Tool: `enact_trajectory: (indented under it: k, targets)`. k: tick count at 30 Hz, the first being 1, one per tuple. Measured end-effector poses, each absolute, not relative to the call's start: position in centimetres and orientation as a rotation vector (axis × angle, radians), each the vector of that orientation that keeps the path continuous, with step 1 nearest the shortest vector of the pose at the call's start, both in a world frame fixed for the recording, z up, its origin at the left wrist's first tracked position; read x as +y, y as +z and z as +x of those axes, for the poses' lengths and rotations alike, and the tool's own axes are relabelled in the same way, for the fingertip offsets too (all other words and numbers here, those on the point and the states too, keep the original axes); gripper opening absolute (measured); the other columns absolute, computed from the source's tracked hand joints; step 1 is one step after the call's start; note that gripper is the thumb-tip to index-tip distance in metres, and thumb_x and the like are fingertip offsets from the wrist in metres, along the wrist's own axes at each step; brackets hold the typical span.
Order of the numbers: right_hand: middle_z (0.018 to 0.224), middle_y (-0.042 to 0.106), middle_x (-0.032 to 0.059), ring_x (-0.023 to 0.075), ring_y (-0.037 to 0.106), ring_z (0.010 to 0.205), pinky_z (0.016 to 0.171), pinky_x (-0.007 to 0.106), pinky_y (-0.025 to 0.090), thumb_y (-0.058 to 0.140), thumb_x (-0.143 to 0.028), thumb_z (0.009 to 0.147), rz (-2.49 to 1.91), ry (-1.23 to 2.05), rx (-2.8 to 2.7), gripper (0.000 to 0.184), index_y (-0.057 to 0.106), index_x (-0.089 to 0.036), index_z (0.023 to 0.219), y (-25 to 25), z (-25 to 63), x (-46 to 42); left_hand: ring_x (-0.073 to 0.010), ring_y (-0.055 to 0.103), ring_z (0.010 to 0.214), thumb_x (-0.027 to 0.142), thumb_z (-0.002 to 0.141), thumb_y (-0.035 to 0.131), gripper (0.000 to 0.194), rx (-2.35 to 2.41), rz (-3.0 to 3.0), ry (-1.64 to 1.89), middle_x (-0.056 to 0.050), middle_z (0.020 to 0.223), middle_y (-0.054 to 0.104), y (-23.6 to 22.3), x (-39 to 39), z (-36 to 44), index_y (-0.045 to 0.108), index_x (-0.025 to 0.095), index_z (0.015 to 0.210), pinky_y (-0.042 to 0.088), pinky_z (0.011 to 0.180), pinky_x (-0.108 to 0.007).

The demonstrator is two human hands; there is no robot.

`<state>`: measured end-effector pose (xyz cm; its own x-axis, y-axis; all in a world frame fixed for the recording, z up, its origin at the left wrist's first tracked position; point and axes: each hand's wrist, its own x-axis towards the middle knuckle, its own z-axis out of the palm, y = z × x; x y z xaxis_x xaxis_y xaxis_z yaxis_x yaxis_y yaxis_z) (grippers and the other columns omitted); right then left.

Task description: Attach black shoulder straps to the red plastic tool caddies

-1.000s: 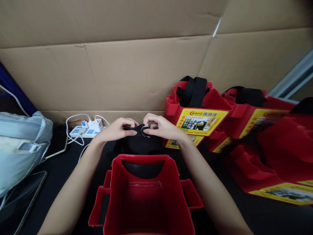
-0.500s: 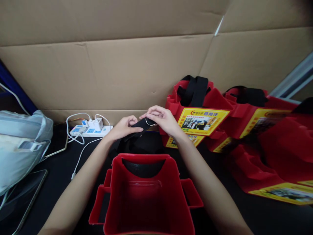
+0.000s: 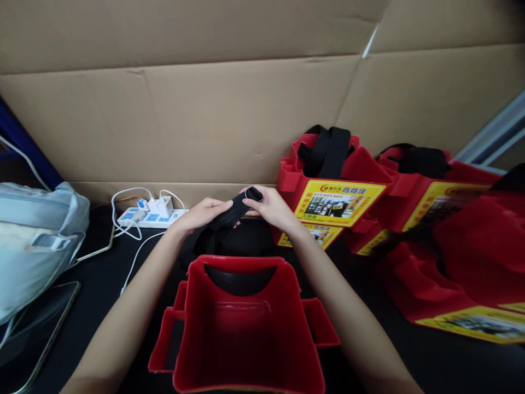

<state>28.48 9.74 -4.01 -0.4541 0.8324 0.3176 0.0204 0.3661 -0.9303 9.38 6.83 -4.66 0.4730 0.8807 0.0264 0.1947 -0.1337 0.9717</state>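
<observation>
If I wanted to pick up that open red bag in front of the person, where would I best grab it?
Probably by the side pockets of the red bag: one juts out on each flank, so a hand could come in from the left and the right. Its mouth is open upward, so the top rim would also serve from above. Both the left hand and right hand are on the black strap.

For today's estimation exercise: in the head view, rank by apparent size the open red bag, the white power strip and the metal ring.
1. open red bag, nearest the camera, which exaggerates it
2. white power strip
3. metal ring
</observation>
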Motion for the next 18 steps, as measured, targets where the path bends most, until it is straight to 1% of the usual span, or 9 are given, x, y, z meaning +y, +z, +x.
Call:
enact_trajectory:
  k: [2,4,7,11,12,14,16,18]
  targets:
    - [0.080,0.058,0.0005,0.0142,0.060,0.076,0.065,0.030,0.055,0.058,-0.017,0.072,-0.736,1.175,-1.792,0.013,0.055,-0.018,0.084,-4.0,28.4,9.7,-0.0131,0.064,0.076,0.044,0.084,0.046,0.036,0.926,1.640,0.749,-0.005,0.083,0.071,-4.6,6.7,9.3,0.070,0.016,0.082,0.047,0.075,-0.024]
    - [0.082,0.057,0.0009,0.0144,0.059,0.077,0.064,0.030,0.054,0.056,-0.020,0.073,-0.717,1.147,-1.829,0.011,0.054,-0.019,0.084,-4.0,28.3,9.7,-0.0124,0.062,0.072,0.041,0.081,0.051,0.031,0.940,1.715,0.682,-0.003,0.081,0.070,-4.7,6.7,9.2,0.070,0.017,0.083,0.047,0.070,-0.023]
    - [0.083,0.055,0.0012,0.0146,0.057,0.077,0.064,0.030,0.052,0.054,-0.024,0.076,-0.701,1.034,-1.848,0.010,0.051,-0.019,0.085,-4.1,28.1,9.6,-0.0105,0.056,0.058,0.040,0.075,0.058,0.026,0.998,1.769,0.648,0.000,0.070,0.067,-4.8,6.9,9.3,0.069,0.016,0.078,0.043,0.057,-0.021]
    - [0.089,0.053,0.0030,0.0164,0.054,0.085,0.071,0.030,0.049,0.052,-0.022,0.077,-0.699,0.717,-1.875,0.010,0.050,-0.020,0.086,-3.6,28.0,9.3,-0.0070,0.045,0.044,0.041,0.068,0.064,0.029,1.113,1.762,0.780,0.003,0.052,0.057,-5.2,7.2,9.3,0.066,0.013,0.065,0.033,0.042,-0.018]
    - [0.091,0.054,0.0036,0.0170,0.053,0.087,0.074,0.030,0.047,0.052,-0.021,0.078,-0.692,0.623,-1.901,0.009,0.050,-0.020,0.087,-3.2,28.1,9.0,-0.0068,0.044,0.043,0.041,0.067,0.065,0.029,1.130,1.785,0.811,0.003,0.051,0.056,-5.2,7.2,9.3,0.066,0.012,0.064,0.032,0.041,-0.018]
    - [0.094,0.054,0.0042,0.0176,0.052,0.091,0.077,0.030,0.045,0.052,-0.021,0.079,-0.669,0.474,-1.916,0.009,0.051,-0.020,0.088,-1.8,28.6,8.1,-0.0080,0.046,0.044,0.037,0.065,0.067,0.025,1.135,1.828,0.857,0.003,0.051,0.057,-5.1,6.9,9.4,0.066,0.012,0.063,0.034,0.042,-0.019]
    - [0.095,0.053,0.0040,0.0171,0.052,0.089,0.075,0.028,0.045,0.051,-0.023,0.081,-0.656,0.403,-1.842,0.010,0.051,-0.021,0.090,-0.1,29.2,6.4,-0.0101,0.051,0.048,0.032,0.062,0.069,0.020,1.124,1.844,0.903,0.002,0.053,0.060,-4.9,6.6,9.5,0.067,0.012,0.064,0.038,0.045,-0.020]
    - [0.095,0.052,0.0033,0.0158,0.053,0.085,0.068,0.025,0.046,0.051,-0.025,0.082,-0.660,0.382,-1.756,0.011,0.050,-0.021,0.093,1.6,29.9,4.1,-0.0113,0.053,0.050,0.030,0.062,0.068,0.018,1.133,1.843,0.965,0.001,0.054,0.061,-4.4,6.5,9.7,0.067,0.012,0.063,0.039,0.047,-0.020]
